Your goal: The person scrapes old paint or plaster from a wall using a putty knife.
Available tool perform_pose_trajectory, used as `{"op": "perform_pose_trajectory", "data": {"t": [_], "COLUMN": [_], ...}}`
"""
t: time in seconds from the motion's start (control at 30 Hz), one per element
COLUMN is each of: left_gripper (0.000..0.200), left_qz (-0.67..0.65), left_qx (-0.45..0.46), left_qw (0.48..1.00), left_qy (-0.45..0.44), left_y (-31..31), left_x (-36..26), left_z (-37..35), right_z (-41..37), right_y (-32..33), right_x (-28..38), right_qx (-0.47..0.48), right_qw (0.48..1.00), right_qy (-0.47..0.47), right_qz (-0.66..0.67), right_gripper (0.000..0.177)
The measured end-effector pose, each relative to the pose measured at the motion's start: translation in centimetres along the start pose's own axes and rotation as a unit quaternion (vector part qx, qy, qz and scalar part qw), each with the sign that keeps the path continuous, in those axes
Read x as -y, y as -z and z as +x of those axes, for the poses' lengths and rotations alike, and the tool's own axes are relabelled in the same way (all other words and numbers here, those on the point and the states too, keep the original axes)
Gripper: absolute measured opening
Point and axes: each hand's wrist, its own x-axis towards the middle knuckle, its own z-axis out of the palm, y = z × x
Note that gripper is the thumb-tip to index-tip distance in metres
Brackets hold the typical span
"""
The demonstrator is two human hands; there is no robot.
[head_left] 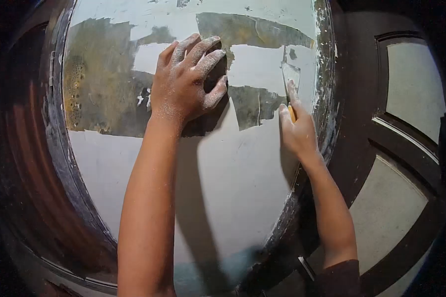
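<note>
My left hand (189,79), dusted with white powder, leans on the upright panel (243,173) with its fingers spread and nothing in them. To its right, my right hand (300,123) is wrapped round the yellow handle of a scraper (291,73). The scraper's blade points up and lies against a white patch near the panel's right edge; my index finger stretches along it. Grey-brown bare areas (99,74) show between white patches around my left hand. Below both hands the panel's surface is smooth and white.
A dark, paint-spattered frame (327,74) runs down the panel's right side, and another frame edge (57,99) curves along the left. Farther right stands dark woodwork with pale inset panels (414,84). Reddish-brown dark folds or boards (34,138) show at the left.
</note>
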Motion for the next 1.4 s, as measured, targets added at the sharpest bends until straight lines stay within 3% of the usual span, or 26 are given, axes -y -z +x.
{"op": "perform_pose_trajectory", "data": {"t": [0.1, 0.13, 0.27, 0.33, 0.47, 0.53, 0.6, 0.67, 0.73, 0.77, 0.8, 0.87, 1.0, 1.07, 1.2, 1.27, 1.33, 1.4], "left_gripper": [0.043, 0.044, 0.042, 0.045, 0.043, 0.041, 0.038, 0.039, 0.042, 0.050, 0.052, 0.052, 0.048, 0.053, 0.040, 0.037, 0.036, 0.037], "left_qz": [-0.019, -0.019, -0.010, 0.000, -0.014, -0.019, -0.021, -0.016, -0.009, -0.023, -0.008, -0.008, -0.006, -0.021, -0.043, -0.068, -0.084, -0.136], "left_qx": [-0.004, -0.006, -0.001, 0.003, 0.007, -0.006, -0.026, -0.018, -0.001, 0.002, 0.014, 0.014, 0.013, 0.013, 0.016, 0.022, 0.057, 0.070], "left_qw": [1.000, 1.000, 1.000, 1.000, 1.000, 1.000, 0.999, 1.000, 1.000, 1.000, 1.000, 1.000, 1.000, 1.000, 0.999, 0.997, 0.994, 0.985], "left_qy": [0.009, 0.007, 0.004, 0.011, 0.016, 0.005, -0.010, -0.008, -0.002, 0.004, 0.014, 0.010, 0.001, 0.009, 0.024, 0.030, 0.051, 0.083], "left_y": [-0.1, -0.1, -0.1, 0.1, 0.1, -0.2, -0.1, 0.0, -0.1, -0.2, -0.1, -0.1, 0.0, -0.1, 0.4, 0.4, 1.1, 1.3], "left_x": [-0.1, 0.0, -0.1, -0.1, -0.1, 0.3, 0.3, 0.2, 0.3, 0.4, 0.2, 0.2, 0.3, 0.3, -0.1, 0.2, -0.2, -0.6], "left_z": [-0.1, 0.0, 0.1, 0.1, 0.0, 0.1, 0.1, 0.1, 0.0, -0.1, -0.1, -0.1, 0.0, -0.2, 0.0, -0.1, 0.1, 0.2], "right_z": [-3.7, -3.5, 1.4, 1.2, -2.3, -0.6, 2.0, 1.7, -1.2, -3.3, -2.5, 0.4, 0.8, -2.1, -0.6, 1.5, 1.2, -0.8], "right_y": [0.7, 1.4, 0.4, -0.1, 0.0, 0.3, 0.5, 0.1, 0.4, -1.4, -1.1, 0.1, -0.9, -0.4, -0.1, -1.2, -2.0, -2.5], "right_x": [3.1, 4.5, 2.4, 2.4, 3.6, 4.0, 4.0, 4.0, 5.4, 3.4, 3.9, 5.0, 4.8, 6.4, 7.3, 6.9, 7.2, 8.2], "right_qx": [0.128, 0.138, 0.055, 0.048, 0.090, 0.060, 0.077, 0.044, 0.103, 0.016, 0.014, 0.105, 0.065, 0.139, 0.179, 0.097, 0.127, 0.120], "right_qw": [0.981, 0.979, 0.998, 0.998, 0.996, 0.998, 0.997, 0.999, 0.993, 0.995, 0.995, 0.993, 0.996, 0.986, 0.978, 0.992, 0.988, 0.992], "right_qy": [-0.141, -0.143, -0.018, -0.004, -0.007, 0.023, -0.012, 0.002, -0.056, 0.081, 0.082, -0.028, 0.006, -0.045, -0.068, -0.010, -0.025, 0.003], "right_qz": [-0.031, -0.040, -0.041, -0.029, 0.020, 0.017, 0.013, -0.002, -0.027, -0.058, -0.055, -0.051, -0.065, -0.082, -0.086, -0.082, -0.087, -0.038], "right_gripper": [0.061, 0.061, 0.058, 0.059, 0.061, 0.055, 0.039, 0.037, 0.042, 0.052, 0.052, 0.063, 0.063, 0.069, 0.069, 0.062, 0.044, 0.043]}}
